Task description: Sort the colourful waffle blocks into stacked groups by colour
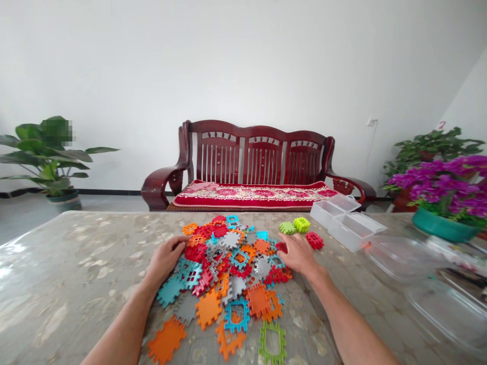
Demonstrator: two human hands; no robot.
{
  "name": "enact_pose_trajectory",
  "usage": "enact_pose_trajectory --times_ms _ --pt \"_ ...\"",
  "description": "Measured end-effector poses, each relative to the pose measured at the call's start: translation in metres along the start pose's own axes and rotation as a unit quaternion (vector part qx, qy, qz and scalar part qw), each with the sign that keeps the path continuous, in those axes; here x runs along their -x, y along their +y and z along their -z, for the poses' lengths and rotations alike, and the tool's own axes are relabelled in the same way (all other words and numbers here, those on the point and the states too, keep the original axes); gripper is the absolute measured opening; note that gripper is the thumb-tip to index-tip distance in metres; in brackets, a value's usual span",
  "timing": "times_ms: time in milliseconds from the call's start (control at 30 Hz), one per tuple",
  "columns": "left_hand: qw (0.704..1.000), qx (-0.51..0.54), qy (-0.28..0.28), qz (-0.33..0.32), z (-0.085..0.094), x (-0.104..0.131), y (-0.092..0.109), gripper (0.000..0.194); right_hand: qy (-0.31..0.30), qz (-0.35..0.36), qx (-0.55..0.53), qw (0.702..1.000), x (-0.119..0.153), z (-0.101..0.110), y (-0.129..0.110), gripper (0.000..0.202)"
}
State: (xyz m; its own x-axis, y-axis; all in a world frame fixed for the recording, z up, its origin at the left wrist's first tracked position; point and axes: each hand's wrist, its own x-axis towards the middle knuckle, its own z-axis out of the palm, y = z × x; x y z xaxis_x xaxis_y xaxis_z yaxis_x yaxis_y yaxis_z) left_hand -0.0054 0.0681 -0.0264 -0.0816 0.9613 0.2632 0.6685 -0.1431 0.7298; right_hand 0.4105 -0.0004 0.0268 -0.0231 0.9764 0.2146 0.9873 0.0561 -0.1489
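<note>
Left hand [166, 257], right hand [297, 253]: both open flat, pressing tile pile [228, 263] edges, gripping nothing.

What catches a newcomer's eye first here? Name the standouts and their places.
A bright heap of interlocking plastic tiles fills the middle of the marbled table, with the left hand and right hand resting on its two edges. Behind stands a dark red wooden bench; purple flowers sit at the right.
</note>
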Motion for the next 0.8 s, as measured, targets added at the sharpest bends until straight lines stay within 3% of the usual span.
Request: enact_pose_trajectory --times_ms 200,533,667,800 --pt "1.000 0.018 0.001 -0.003 -0.001 -0.001 0.000 0.042 -0.008 -0.019 -0.049 0.999 -0.002 -0.001 -0.001 0.061" --pt "1.000 0.005 -0.002 -0.006 0.000 -0.002 -0.003 0.043 -0.029 0.029 0.011 0.999 0.001 0.006 0.001 0.057" --pt "1.000 0.003 -0.001 -0.009 0.000 -0.002 -0.002 0.043 -0.003 0.022 -0.023 1.000 0.000 0.000 0.001 0.061" --pt "1.000 0.006 -0.002 -0.008 0.000 -0.002 -0.001 0.043 0.078 0.005 -0.079 0.994 -0.006 -0.002 0.015 0.058"
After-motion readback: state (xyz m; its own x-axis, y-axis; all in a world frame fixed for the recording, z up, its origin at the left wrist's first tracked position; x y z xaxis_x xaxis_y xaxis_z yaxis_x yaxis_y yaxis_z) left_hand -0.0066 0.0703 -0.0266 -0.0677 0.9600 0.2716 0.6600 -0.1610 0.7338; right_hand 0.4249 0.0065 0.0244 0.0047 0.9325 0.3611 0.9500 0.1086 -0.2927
